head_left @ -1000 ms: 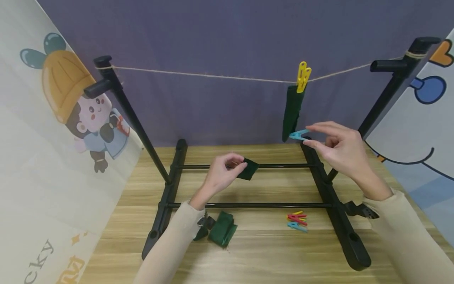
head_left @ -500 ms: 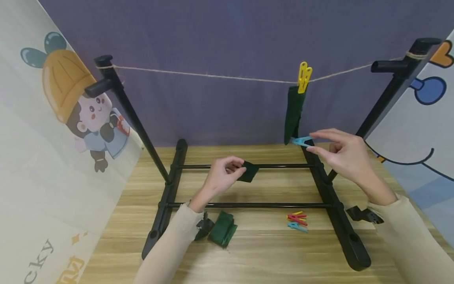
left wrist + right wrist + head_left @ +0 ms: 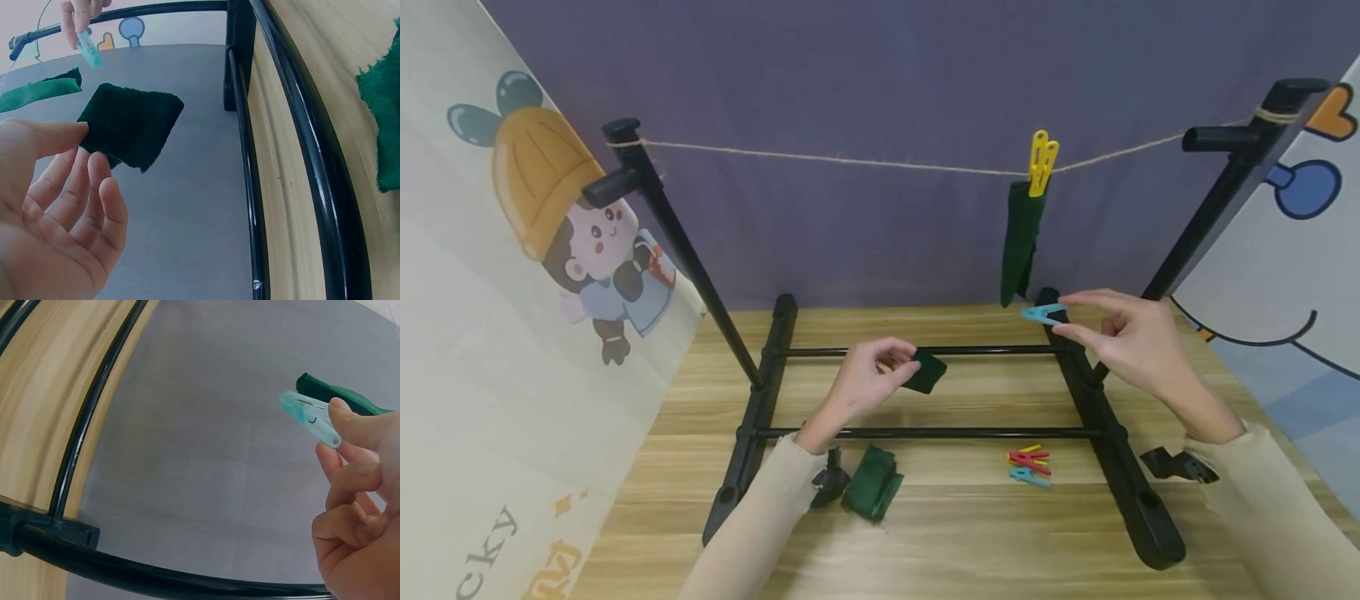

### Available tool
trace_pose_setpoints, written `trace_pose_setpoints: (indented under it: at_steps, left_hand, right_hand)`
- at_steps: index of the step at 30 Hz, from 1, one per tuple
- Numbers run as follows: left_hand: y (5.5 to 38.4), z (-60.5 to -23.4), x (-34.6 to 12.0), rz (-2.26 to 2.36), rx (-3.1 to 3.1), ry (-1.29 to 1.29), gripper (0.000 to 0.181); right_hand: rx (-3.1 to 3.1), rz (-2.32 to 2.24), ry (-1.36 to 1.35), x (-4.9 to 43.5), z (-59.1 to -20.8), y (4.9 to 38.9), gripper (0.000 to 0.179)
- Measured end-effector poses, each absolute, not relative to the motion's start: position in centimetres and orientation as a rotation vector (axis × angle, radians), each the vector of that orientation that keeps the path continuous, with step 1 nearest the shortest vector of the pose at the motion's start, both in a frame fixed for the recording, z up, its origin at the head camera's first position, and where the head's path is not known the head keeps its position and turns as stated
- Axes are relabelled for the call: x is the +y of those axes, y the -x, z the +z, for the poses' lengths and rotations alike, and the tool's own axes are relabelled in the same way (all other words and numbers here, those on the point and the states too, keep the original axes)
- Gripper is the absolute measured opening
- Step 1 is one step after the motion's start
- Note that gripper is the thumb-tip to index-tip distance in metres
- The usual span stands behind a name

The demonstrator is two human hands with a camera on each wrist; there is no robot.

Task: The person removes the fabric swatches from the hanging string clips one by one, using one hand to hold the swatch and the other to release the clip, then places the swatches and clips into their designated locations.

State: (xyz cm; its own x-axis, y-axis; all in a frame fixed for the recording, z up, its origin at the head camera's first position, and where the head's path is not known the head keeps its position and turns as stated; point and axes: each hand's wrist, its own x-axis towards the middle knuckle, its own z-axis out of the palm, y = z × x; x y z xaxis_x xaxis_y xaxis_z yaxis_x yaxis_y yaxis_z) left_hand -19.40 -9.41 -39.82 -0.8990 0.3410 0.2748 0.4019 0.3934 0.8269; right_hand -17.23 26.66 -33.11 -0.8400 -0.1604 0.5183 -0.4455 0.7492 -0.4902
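Observation:
My left hand pinches a folded dark green cloth between thumb and fingertips, above the rack's base. To its right, my right hand holds a light blue clothespin by its two handle ends. The clothespin is just below and right of a second green cloth, apart from it in the head view. That cloth hangs folded from the string under a yellow clothespin. In the right wrist view the blue clothespin lies between thumb and fingers.
A black rack with two uprights and two low crossbars stands on the wooden table. Another folded green cloth lies in front, left of centre. Several red, yellow and blue clothespins lie right of it.
My right hand has lowered with the blue clothespin, from beside the hanging cloth's lower end to just beneath it. My left hand has dipped slightly, still pinching its cloth.

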Motion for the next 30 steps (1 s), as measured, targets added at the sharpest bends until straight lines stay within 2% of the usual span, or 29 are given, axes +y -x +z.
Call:
trace_pose_setpoints:
  at_steps: [15,30]
  left_hand:
    - [18.2,-40.5,-9.8,-1.547,-2.638,0.729,0.019]
    - [16.9,-41.1,-9.6,-1.616,-2.687,0.786,0.021]
  right_hand:
    - [-2.599,0.952,-0.362,27.5,-34.8,16.2,0.038]
    - [-2.655,1.034,-0.313,29.0,-38.0,15.0,0.035]
